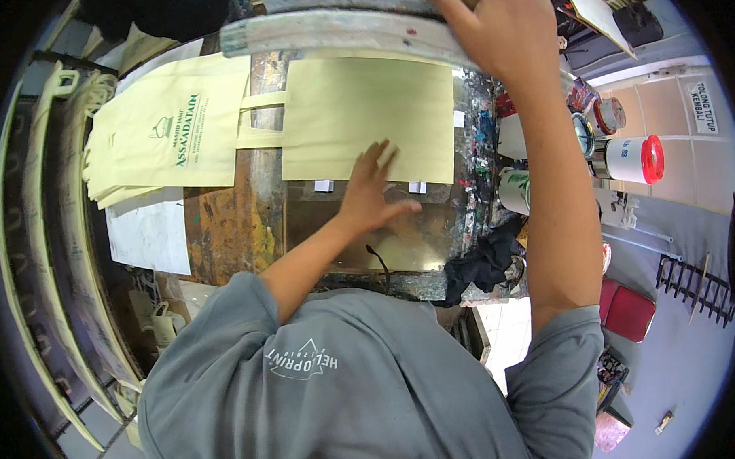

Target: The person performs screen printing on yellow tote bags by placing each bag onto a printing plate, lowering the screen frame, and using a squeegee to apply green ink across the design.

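Note:
A plain pale yellow tote bag (339, 115) lies flat on a smooth board (319, 228), its two handles pointing left. My left hand (373, 189) is over the bag's near edge, slightly smeared by motion, with fingers stretched out and thumb apart. Whether its fingertips touch the cloth I cannot tell. At the top, my right hand (508, 32) grips a pale, ink-stained screen printing frame (350, 35), raised at the bag's far edge. Part of that hand is cut off by the picture's edge. Small white tabs (324, 185) show along the bag's near edge.
Left of the bag lies a stack of tote bags (144, 141) with green print, over white paper (149, 230). Racks with more bags (52, 218) stand far left. Paint tubs (629, 159) and a dark cloth (484, 262) sit at the right of the paint-stained table (230, 233).

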### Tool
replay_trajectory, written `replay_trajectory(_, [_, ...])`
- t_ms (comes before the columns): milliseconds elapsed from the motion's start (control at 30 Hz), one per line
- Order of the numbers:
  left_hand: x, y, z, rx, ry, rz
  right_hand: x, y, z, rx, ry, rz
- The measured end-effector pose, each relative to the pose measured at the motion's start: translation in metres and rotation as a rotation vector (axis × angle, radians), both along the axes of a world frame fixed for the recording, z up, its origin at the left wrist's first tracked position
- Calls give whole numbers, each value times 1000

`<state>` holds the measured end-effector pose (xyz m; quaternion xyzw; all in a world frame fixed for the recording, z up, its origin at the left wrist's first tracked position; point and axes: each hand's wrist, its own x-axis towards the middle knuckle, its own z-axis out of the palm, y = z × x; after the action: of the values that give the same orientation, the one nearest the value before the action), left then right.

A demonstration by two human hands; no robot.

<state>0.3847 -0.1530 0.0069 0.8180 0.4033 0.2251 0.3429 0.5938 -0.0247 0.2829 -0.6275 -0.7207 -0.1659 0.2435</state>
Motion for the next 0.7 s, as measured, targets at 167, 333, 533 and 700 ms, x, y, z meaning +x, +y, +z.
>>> replay_trajectory(167, [-65,26,139,-874,-1302,314,5,-67,-64,-358,-92,98])
replay_trajectory(333, [-97,-15,60,-1274,-1157,673,3,-86,-160,-608,10,0])
replay_trajectory(533, [-117,-22,16,-1283,-1055,506,-16,-122,-172,-652,-39,18])
replay_trajectory(700, [-113,-24,10,-1268,-1013,456,-33,-161,-211,-458,-78,-46])
